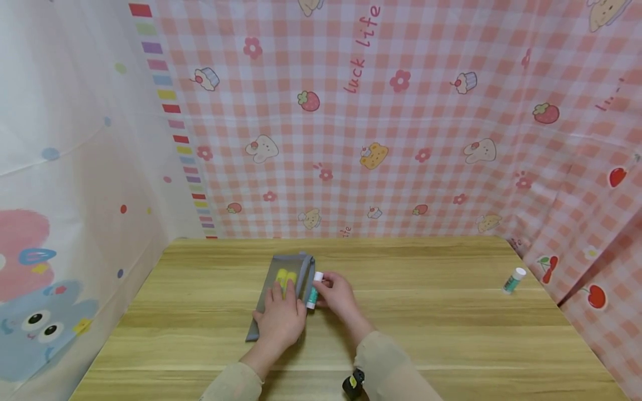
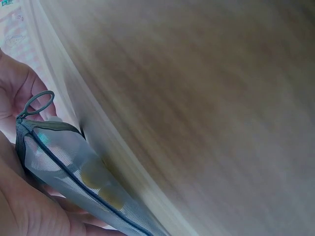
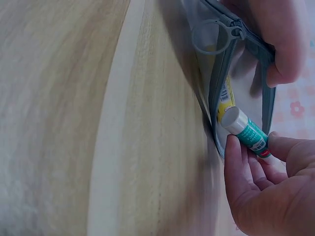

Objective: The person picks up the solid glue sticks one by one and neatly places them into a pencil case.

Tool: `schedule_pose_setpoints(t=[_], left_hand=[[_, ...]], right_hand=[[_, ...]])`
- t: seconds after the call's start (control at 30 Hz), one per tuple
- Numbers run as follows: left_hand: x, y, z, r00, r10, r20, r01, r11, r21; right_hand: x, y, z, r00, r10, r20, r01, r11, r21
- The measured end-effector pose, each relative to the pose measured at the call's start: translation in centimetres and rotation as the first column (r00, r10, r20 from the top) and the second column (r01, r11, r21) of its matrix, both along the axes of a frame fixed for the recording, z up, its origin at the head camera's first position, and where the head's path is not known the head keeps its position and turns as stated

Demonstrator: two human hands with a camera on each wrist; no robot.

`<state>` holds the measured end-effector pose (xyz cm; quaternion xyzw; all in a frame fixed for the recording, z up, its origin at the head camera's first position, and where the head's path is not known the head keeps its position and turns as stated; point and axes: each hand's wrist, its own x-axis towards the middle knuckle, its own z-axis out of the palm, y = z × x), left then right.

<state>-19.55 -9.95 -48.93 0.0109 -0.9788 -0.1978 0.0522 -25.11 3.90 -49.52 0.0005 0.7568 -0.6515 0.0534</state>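
A grey mesh zip pouch (image 1: 264, 301) lies on the table with two yellow tubes (image 1: 282, 276) showing through it. My left hand (image 1: 282, 318) rests on top of the pouch, fingers extended over the mesh and thumb beside the opening. Between thumb and fingers, my right hand (image 1: 341, 295) pinches a green glue stick (image 3: 253, 138) with white ends. In the right wrist view, the glue stick is tilted at the mouth of the pouch, which gapes along its zip (image 3: 226, 69). A ring-shaped zip pull (image 2: 39, 102) stands at the pouch's corner.
Another green-and-white glue stick (image 1: 514, 280) stands near the right edge of the wooden table (image 1: 426, 312). A small black object (image 1: 353, 384) is by the right sleeve. A pink checked cloth (image 1: 351, 128) hangs behind the table, and a white patterned one (image 1: 100, 178) at left.
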Motion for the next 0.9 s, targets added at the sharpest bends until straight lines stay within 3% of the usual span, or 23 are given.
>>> schedule_pose_setpoints(t=[0.67, 0.9], left_hand=[[0.0, 0.1, 0.1, 1.000, 0.002, 0.006, -0.002, 1.000, 0.003], [0.0, 0.3, 0.3, 1.000, 0.003, 0.005, -0.003, 1.000, 0.007]], right_hand=[[-0.1, -1.2, 0.0, 1.000, 0.022, 0.000, -0.022, 0.996, 0.087], [-0.1, -1.4, -0.3, 1.000, 0.020, 0.009, -0.021, 0.999, 0.051]])
